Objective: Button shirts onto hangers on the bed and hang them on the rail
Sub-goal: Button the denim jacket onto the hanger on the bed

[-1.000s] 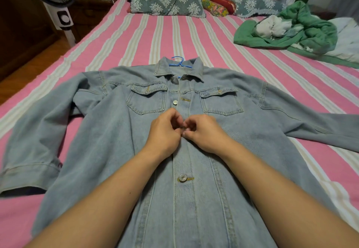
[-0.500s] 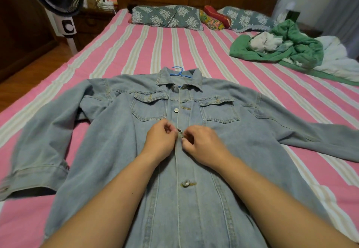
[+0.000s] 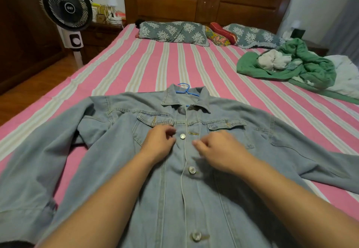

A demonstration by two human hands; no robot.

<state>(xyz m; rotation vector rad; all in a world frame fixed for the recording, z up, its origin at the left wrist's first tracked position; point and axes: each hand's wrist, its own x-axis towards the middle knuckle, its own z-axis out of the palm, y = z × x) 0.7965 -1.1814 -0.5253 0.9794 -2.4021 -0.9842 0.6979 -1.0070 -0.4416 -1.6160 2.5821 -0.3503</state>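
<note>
The blue hanger (image 3: 185,90) shows only its hook and a short stretch of bar at the collar; the rest lies hidden inside the denim shirt (image 3: 120,150). The shirt's hem and both cuffs run off the bottom and side edges. The right hand (image 3: 219,150) is smeared by motion blur, so whether its fingertips touch the cloth cannot be told. The left hand (image 3: 160,142) has its fingers curled under, hiding what, if anything, they pinch. The forearms cover the lower placket between the buttons. Items on the nightstand (image 3: 105,28) are too small to identify
</note>
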